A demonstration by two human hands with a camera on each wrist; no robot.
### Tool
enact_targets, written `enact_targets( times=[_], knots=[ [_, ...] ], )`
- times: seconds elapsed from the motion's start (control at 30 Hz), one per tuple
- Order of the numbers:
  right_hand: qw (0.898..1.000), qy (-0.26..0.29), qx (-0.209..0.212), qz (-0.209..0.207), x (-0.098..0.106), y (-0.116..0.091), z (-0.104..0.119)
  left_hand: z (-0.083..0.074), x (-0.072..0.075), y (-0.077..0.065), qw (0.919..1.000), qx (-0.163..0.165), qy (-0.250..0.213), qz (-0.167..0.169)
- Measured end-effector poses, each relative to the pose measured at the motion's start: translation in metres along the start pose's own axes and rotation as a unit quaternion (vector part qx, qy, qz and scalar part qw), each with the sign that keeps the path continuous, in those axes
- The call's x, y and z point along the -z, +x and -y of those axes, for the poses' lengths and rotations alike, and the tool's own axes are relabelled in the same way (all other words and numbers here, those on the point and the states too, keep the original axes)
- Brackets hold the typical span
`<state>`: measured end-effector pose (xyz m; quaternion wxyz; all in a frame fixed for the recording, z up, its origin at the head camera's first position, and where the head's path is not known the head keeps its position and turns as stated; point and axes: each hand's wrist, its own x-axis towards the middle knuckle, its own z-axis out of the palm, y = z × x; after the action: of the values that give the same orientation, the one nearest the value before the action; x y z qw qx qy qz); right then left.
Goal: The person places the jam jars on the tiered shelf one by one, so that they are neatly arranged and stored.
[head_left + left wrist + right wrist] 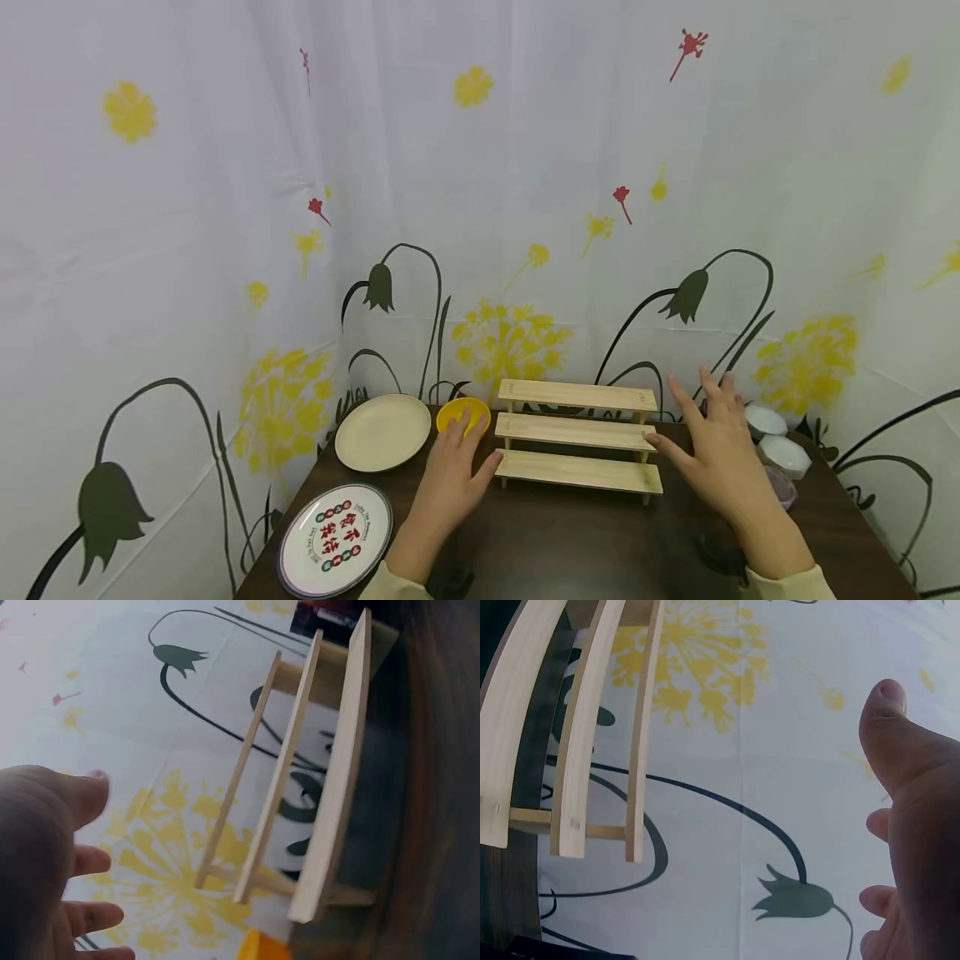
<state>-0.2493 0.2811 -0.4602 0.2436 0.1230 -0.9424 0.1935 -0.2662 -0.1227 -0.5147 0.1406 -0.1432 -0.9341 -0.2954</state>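
Note:
A three-step wooden rack stands at the back middle of the dark table. My left hand is raised just off the rack's left end, fingers spread and holding nothing. Beyond its fingertips, partly covered by them, is a yellow bowl. My right hand hovers by the rack's right end, fingers spread, with nothing in it. In the left wrist view the left hand is apart from the rack. The right wrist view shows a gap between the right hand and the rack.
At the left lie a cream oval plate and a white plate with red characters. White bowls and a purplish bowl sit right of the right hand, partly hidden. A flower-printed curtain hangs behind the table.

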Motion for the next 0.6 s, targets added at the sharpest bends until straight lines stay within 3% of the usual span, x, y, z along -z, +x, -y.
enact_targets(
  times=[0.13, 0.33, 0.6],
  knots=[
    [0.999, -0.004, 0.008, -0.045, 0.006, -0.01, -0.007, 0.001, -0.013, -0.007, 0.9971, 0.03, -0.069, -0.011],
    [0.998, 0.009, -0.015, -0.068, 0.016, -0.03, -0.015, 0.006, -0.032, -0.02, 0.9868, 0.075, -0.142, -0.023],
    [0.995, 0.017, -0.032, -0.088, 0.022, -0.043, -0.017, 0.018, -0.059, -0.023, 0.9783, 0.121, -0.166, -0.027]
  ],
)
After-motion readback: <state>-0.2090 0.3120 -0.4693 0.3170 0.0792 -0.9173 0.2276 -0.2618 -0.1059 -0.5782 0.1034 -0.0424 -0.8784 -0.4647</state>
